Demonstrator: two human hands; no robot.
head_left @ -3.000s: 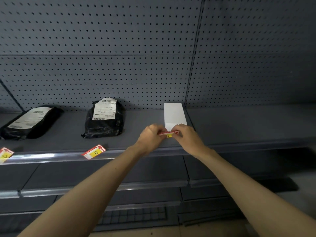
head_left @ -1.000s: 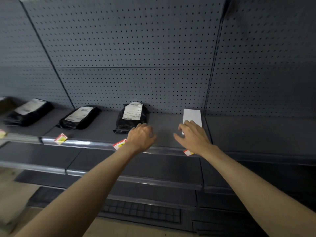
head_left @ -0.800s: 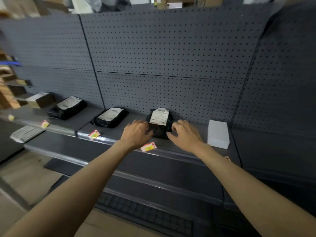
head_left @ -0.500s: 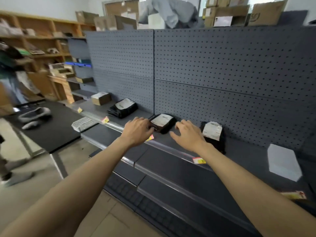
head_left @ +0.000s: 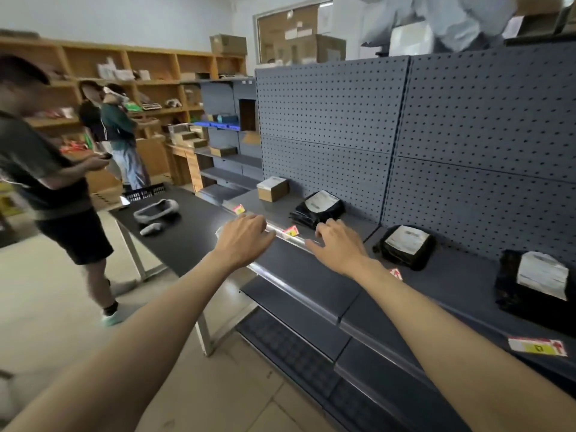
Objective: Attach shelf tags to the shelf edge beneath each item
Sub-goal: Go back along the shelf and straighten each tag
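A person's two bare arms reach toward a grey shelf edge (head_left: pixel 290 241) with a clear tag rail. The left hand (head_left: pixel 241 240) hovers just over the rail, fingers loosely curled, holding nothing visible. The right hand (head_left: pixel 338 244) rests with fingers spread on the shelf, empty. Four shelf tags show, red and yellow paper slips: one (head_left: pixel 239 208) below a cardboard box (head_left: pixel 272 188), one (head_left: pixel 290 231) between the hands below the first black parcel (head_left: pixel 318 207), one (head_left: pixel 396 273) partly hidden by the right wrist, one (head_left: pixel 537 347) at far right. Three black parcels with white labels lie on the shelf. The tags look light, thin and bendable, likely best pinched by their side edges and slid into the rail. Two other people stand at left
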